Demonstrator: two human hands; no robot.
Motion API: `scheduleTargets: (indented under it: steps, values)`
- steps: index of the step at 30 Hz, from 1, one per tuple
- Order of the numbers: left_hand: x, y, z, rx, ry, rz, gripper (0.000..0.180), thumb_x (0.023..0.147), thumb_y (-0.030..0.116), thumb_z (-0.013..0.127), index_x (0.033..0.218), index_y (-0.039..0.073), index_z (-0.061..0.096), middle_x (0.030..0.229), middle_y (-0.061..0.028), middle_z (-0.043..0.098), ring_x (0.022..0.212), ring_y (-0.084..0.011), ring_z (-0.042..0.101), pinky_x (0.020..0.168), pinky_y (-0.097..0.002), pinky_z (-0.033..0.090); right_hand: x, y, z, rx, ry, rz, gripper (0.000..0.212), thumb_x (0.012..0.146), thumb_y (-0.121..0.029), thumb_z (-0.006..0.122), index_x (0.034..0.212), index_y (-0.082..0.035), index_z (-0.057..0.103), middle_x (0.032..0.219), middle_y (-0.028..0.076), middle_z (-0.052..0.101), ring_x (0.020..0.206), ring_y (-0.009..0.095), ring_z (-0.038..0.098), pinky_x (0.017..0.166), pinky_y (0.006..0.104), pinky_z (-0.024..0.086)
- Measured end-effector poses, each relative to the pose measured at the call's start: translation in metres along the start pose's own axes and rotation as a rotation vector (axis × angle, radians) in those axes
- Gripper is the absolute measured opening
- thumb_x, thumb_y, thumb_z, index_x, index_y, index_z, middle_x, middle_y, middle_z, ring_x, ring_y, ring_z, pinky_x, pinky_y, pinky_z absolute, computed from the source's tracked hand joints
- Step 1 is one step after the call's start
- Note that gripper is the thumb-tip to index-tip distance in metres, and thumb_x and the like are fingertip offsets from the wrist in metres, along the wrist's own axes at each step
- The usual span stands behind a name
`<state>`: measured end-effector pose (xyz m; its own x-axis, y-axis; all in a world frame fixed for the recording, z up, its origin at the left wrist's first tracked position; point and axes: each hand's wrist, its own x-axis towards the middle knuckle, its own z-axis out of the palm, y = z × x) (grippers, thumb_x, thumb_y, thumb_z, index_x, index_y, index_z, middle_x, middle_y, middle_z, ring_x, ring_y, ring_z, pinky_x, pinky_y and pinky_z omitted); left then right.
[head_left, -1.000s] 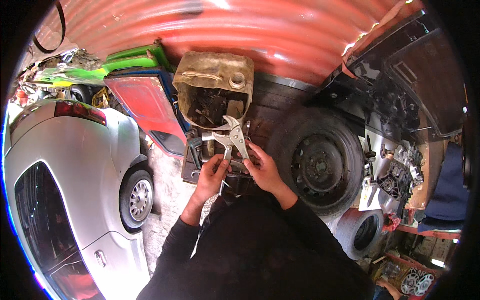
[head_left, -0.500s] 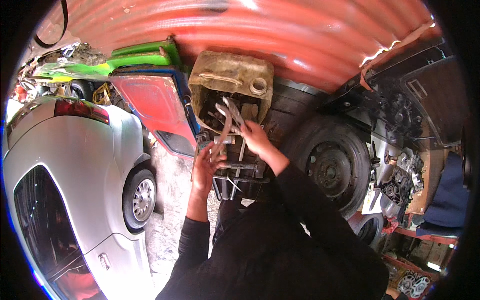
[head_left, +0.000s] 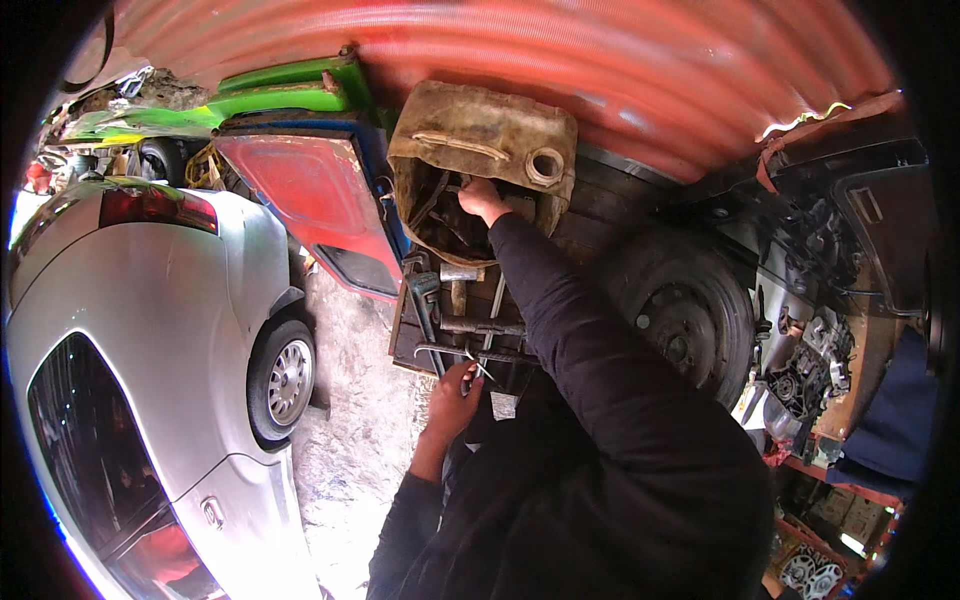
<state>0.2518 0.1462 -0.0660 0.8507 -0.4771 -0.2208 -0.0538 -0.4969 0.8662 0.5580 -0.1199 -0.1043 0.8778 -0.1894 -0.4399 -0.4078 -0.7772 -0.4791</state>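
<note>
My right hand [head_left: 484, 200] reaches into a brown, dirty plastic jerrycan [head_left: 460, 124] whose front is cut open. Its fingers are curled inside, and what they hold is hard to make out. Dark metal tools [head_left: 428, 205] lie in the can next to them. Nearer to me, my left hand [head_left: 452, 398] is closed around a dark-handled tool [head_left: 467, 384] at the front edge of a low wooden surface. On that surface are a pipe wrench [head_left: 424, 292], a hammer [head_left: 460, 274] and a thick metal bar [head_left: 483, 327].
A silver car [head_left: 215, 380] stands on the left. A red panel [head_left: 300, 195] and a green one [head_left: 290, 105] lean beside the can. To the right are a wheel with a tyre [head_left: 690, 325] and engine parts [head_left: 810, 365]. Red corrugated sheeting [head_left: 620, 70] rises behind.
My right hand has moved forward into the can; the pliers-like tools it held are no longer clearly visible. My left hand has drawn back from near the can to the surface's front edge.
</note>
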Motion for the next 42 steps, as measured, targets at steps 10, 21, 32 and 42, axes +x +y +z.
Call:
scheduleTargets:
  steps: [10,21,32,42]
  values:
    - [0.13,-0.045,0.062,0.886,-0.25,0.429,0.055,0.085,0.023,0.076,0.135,0.01,0.059,0.125,-0.0096,0.065,0.126,-0.0292,0.056,0.11,-0.0487,0.042,-0.027,0.022,0.001,0.132,0.167,-0.027,0.055,0.09,-0.024,0.059,0.137,0.005,0.055,0.129,0.031,0.064,0.123,0.045,0.06,0.103,0.0479,0.05]
    - [0.143,-0.025,0.055,0.96,-0.524,0.401,0.054,0.093,0.034,0.07,0.135,0.007,0.051,0.115,-0.0165,0.066,0.107,-0.0352,0.068,0.089,-0.0465,0.054,-0.292,0.121,0.105,1.241,0.23,-0.089,0.034,0.108,-0.027,0.059,0.129,-0.001,0.063,0.116,0.011,0.071,0.106,0.018,0.069,0.092,0.0353,0.056]
    - [0.05,0.03,0.04,0.44,-0.155,0.125,0.054,0.098,0.033,0.064,0.14,0.002,0.051,0.129,-0.0231,0.064,0.115,-0.0443,0.064,0.096,-0.0532,0.051,-0.343,0.103,0.122,1.463,0.122,0.284,0.057,0.102,-0.041,0.067,0.135,0.004,0.055,0.136,0.012,0.062,0.122,0.023,0.065,0.097,0.0411,0.055]
    - [0.001,0.116,-0.008,-0.283,0.007,0.349,0.039,0.103,0.01,0.059,0.139,-0.005,0.053,0.12,-0.0172,0.068,0.111,-0.0244,0.067,0.096,-0.0369,0.052,-0.387,0.05,0.022,1.35,0.254,-0.284,0.024,0.1,-0.017,0.071,0.113,0.003,0.065,0.109,0.006,0.071,0.099,0.012,0.065,0.085,0.0301,0.055]
